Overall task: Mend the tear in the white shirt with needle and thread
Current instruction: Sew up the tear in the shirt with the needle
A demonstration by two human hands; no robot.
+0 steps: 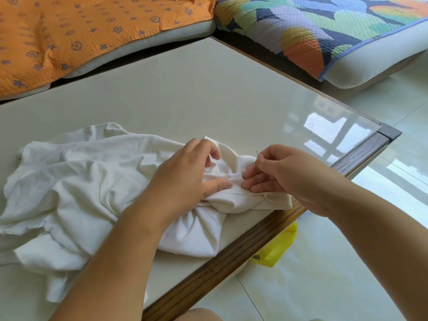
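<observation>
White shirt [81,181] lies bunched on the table [185,93], the tear [236,178] near the wooden edge. The left hand [185,172] has its grip closed on a fold, thumb pressing beside the tear, likely to keep it taut. The right hand [284,172] pinches the needle [257,156] in its grip, thread [260,173] trailing, lower fingers steadying on the cloth.

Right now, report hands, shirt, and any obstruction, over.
Left hand grips bunched white shirt at table edge. Right hand pinches needle beside the fold. Tear not discernible. Nothing across the work spot.
</observation>
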